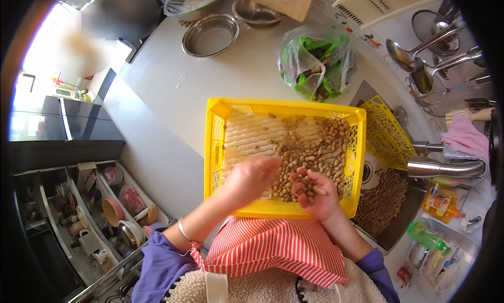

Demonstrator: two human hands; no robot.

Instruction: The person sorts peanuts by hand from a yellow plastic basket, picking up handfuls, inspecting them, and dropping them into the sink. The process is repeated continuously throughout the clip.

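A yellow plastic basket [286,212] lies in front of me, its bottom covered by a pale ridged liner [248,135]. Unshelled peanuts [311,145] are spread over its right half. My right hand [323,198], palm up with curled fingers, holds several peanuts above the near right part of the basket. Blurred by motion, my left hand [252,175] is over the basket's near middle, just left of the right hand. Its fingertips are too smeared to show whether they pinch anything.
On the right, a sink [390,240] holds a peanut heap [384,204] beneath a metal faucet [445,167]. A yellow perforated plastic piece [388,133] leans there. Behind stand a bag of greens [317,67] and a steel bowl [210,35]. An open drawer [90,220] juts out left.
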